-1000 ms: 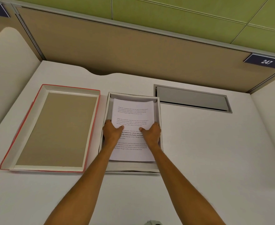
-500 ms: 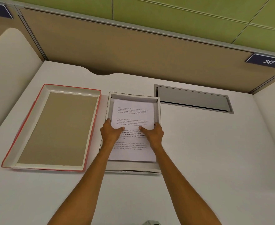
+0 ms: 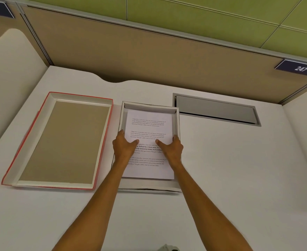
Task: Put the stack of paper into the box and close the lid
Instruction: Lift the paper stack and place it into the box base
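Observation:
A white stack of paper point(image 3: 149, 127) with printed text lies inside the shallow white box point(image 3: 176, 124) at the middle of the desk. My left hand point(image 3: 124, 146) grips the stack's left edge, thumb on top of the page. On the stack's right edge sits my right hand point(image 3: 171, 148), its thumb also pressing the top sheet. The red-edged lid point(image 3: 63, 142) lies upside down to the left of the box, its brown inside facing up.
A grey cable hatch point(image 3: 216, 110) is set into the white desk point(image 3: 239, 169) right of the box. A brown partition point(image 3: 149, 55) runs along the back, with curved white side panels at both ends.
Both hands have slid slightly toward me and outward along the stack's edges. The paper has settled lower in the box.

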The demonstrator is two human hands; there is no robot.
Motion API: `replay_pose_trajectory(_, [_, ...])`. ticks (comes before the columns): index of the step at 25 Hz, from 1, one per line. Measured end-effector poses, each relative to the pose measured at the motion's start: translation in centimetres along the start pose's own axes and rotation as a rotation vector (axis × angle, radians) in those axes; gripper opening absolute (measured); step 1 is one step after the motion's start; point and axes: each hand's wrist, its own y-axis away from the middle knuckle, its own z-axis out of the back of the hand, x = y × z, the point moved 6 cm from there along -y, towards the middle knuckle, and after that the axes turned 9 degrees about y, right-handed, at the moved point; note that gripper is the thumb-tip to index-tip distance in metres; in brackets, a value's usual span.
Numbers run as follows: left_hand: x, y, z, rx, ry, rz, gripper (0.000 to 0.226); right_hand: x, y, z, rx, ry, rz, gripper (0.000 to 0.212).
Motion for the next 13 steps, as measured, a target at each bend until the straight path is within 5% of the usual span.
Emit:
replay_pose_trajectory(3, [-1.2, 2.3, 1.3, 0.017, 0.17, 0.042, 0.067, 2.2, -0.6, 0.8, -0.007, 0.011, 0.147, 0.074])
replay_pose_trajectory(6, [0.9, 7.2, -0.5, 0.311, 0.74, 0.568, 0.046, 6.2, -3.3, 1.4, 0.096, 0.092, 0.33, 0.071])
replay_pose_trajectory(8, [1.9, 11.0, -2.0, 0.463, 0.874, 0.866, 0.039, 8.8, -5.4, 1.3, 0.189, 0.263, 0.451, 0.064])
replay_pose_trajectory(13, [3.8, 12.6, -3.3, 0.427, 1.026, 1.04, 0.037, 10.9, -9.4, -0.5, 0.361, 0.53, 0.534, 0.061])
